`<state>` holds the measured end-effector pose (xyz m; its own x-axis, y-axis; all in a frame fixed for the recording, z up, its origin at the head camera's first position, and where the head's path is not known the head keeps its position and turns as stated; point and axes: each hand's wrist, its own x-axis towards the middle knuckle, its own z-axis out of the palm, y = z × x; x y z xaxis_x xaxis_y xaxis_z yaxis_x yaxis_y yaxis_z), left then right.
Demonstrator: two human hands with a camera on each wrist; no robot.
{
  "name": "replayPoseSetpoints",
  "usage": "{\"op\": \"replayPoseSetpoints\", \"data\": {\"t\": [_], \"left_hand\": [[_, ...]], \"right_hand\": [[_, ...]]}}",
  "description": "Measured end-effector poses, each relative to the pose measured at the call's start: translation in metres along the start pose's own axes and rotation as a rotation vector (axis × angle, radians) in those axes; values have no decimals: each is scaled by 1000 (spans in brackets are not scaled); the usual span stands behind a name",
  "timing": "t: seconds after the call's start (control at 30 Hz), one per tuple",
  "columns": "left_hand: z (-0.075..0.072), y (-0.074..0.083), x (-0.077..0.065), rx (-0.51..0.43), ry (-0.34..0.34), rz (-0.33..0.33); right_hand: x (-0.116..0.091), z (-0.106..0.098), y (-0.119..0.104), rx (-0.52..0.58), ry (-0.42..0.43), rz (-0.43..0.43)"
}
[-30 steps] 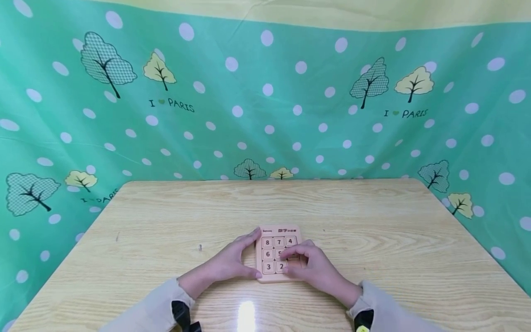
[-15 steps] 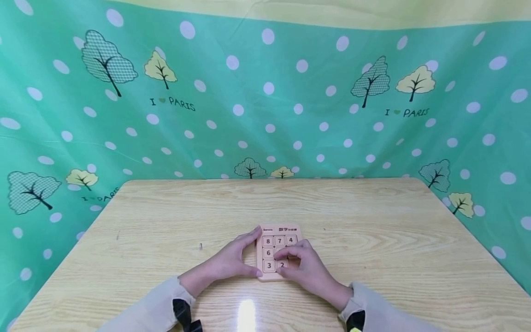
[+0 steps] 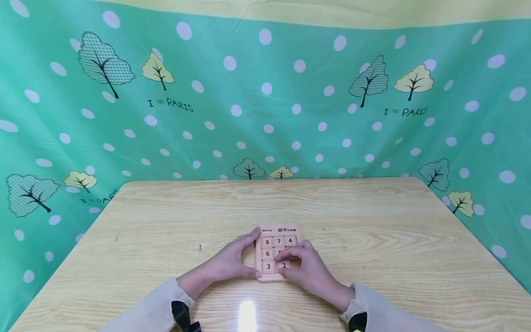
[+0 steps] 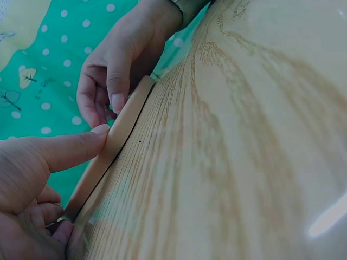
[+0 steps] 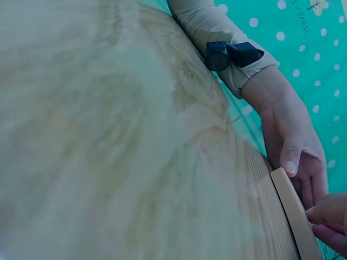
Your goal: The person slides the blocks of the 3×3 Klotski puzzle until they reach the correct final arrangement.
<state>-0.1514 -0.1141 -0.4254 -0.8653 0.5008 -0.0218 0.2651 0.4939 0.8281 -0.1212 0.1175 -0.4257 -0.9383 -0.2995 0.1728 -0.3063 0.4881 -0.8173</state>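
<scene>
A pink sliding number puzzle [image 3: 279, 278] lies on the table in the head view, its square tiles bearing black digits. My left hand [image 3: 226, 263] holds its left side, thumb at the near corner and a finger at the far one. In the left wrist view, that thumb lies against the board's near edge [image 4: 111, 149]. My right hand [image 3: 309, 269] bends over the lower right of the board. Its thumb and index finger pinch around the 2 tile [image 3: 284, 265]. The 5 tile is partly covered, and the right column below the 4 tile [image 3: 290, 240] is hidden.
The wooden table [image 3: 166, 207] reaches back to a green dotted curtain [image 3: 265, 115] printed with trees. A small dark mark [image 3: 200, 247] shows on the tabletop left of the puzzle. Light glares on the near table surface.
My right hand first shifted left across the board, then slightly right. The 2 tile has slid a little to the right. My left hand has kept its place.
</scene>
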Motion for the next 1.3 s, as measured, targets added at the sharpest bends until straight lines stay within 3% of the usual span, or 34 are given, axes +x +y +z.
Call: {"op": "replayPoseSetpoints", "data": {"t": [0.27, 0.63, 1.07, 1.3], "left_hand": [[1, 3, 0, 0, -6, 4], [1, 3, 1, -8, -5, -2], [1, 4, 0, -4, -10, -7], [1, 3, 0, -7, -9, -7]], "right_hand": [[-5, -11, 3, -11, -9, 43], [-9, -19, 6, -24, 9, 25], [-8, -19, 5, -21, -7, 57], [-6, -15, -2, 35, -43, 9]]}}
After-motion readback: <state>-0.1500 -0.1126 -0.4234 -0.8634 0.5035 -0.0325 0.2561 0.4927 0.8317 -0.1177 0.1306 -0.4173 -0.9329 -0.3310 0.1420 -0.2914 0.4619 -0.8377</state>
